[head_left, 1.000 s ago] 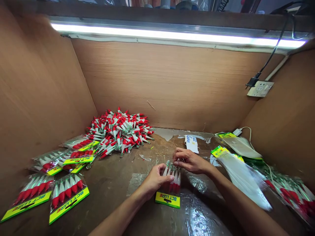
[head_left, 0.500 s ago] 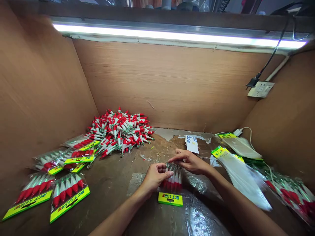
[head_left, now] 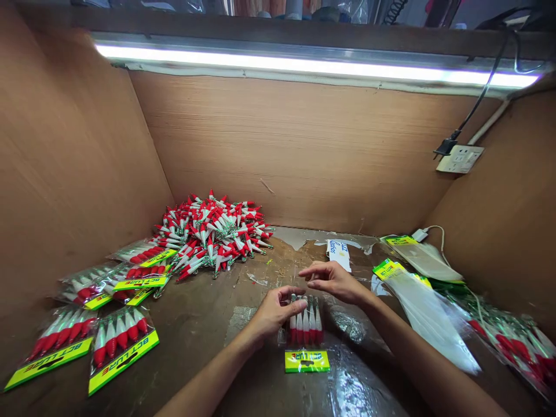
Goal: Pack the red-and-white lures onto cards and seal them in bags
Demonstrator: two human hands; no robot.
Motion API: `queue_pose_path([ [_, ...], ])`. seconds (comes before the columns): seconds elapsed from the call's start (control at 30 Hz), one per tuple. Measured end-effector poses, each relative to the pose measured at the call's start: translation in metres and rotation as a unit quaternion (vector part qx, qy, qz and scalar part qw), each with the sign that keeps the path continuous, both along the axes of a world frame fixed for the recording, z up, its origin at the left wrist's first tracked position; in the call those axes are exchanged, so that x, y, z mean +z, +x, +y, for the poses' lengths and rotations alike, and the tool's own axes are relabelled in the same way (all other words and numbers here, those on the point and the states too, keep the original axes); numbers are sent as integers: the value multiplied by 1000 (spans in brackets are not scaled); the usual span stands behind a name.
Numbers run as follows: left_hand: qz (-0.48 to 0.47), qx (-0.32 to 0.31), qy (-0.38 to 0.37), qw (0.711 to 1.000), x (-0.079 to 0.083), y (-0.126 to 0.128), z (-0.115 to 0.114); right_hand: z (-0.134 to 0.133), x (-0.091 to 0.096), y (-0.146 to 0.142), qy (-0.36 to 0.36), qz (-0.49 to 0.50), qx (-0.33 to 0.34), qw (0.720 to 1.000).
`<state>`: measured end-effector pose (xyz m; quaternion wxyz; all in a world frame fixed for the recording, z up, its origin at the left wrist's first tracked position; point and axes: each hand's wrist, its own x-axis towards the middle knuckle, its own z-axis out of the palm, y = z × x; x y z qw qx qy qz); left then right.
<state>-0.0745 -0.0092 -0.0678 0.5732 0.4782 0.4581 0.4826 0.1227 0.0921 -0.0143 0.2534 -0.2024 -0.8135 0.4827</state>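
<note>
A clear plastic pack of red and white fishing lures (head_left: 306, 324) lies flat in front of me, several lures side by side. Its yellow-green BCT LURE header card (head_left: 307, 361) points toward me. At the pack's upper left is my left hand (head_left: 278, 311), thumb and fingertips apart. The thumb tip overlaps the lures, and I cannot tell whether it presses on them. Just above the pack's far end hovers my right hand (head_left: 332, 281), its fingers stretched and spread with nothing in them.
Loose lures (head_left: 217, 226) are heaped at the back left. Filled packs (head_left: 121, 336) lie along the left. To the right are clear bags (head_left: 428, 313) with yellow headers and more lures (head_left: 516, 341). A handwritten paper (head_left: 339, 255) lies behind my right hand. A plug hangs by the socket (head_left: 460, 158).
The pack has shifted slightly right and toward me. My right hand has lifted off the pack's far end and its fingers have spread. The left hand's fingers have loosened.
</note>
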Motion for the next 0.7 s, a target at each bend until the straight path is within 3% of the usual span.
queue_pose_path([
  [0.1,-29,0,-16,999,-2,0,1,4,-5,-5,-95,43,-20,994],
  [0.23,-56,19,-17,998,-7,3,0,3,-8,-8,-140,53,-59,987],
  [0.37,-84,29,-25,996,-7,1,0,-1,-8,-6,-153,7,-32,988],
  [0.57,-95,47,-17,994,-4,-1,5,0,-16,-10,-123,5,-100,987],
  [0.7,-79,65,14,995,-4,-2,7,3,-24,-12,-131,6,-82,988],
])
